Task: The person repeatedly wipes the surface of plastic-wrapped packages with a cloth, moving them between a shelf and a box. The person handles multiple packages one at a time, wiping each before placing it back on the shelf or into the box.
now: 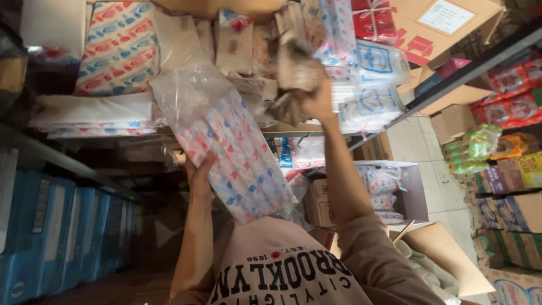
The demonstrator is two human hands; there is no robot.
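My left hand (200,176) holds up a long clear plastic pack (234,149) of white items printed in red and blue, gripping it by its lower left edge. The pack leans against the shelf edge (293,131). My right hand (319,100) is raised to the shelf and shut on a crumpled grey-brown wad (293,70) of paper or cloth, I cannot tell which. Around that hand lie more plastic packs (370,93) with blue print. My light-coloured shirt (282,271) fills the bottom of the view.
The shelf is crowded with flat packs, one striped red and blue (118,48). Blue cartons (62,237) stand at lower left. An open cardboard box (415,195) with packs in it sits below. Cardboard boxes (446,25) and coloured snack packs (511,93) line the right side by a tiled floor (429,164).
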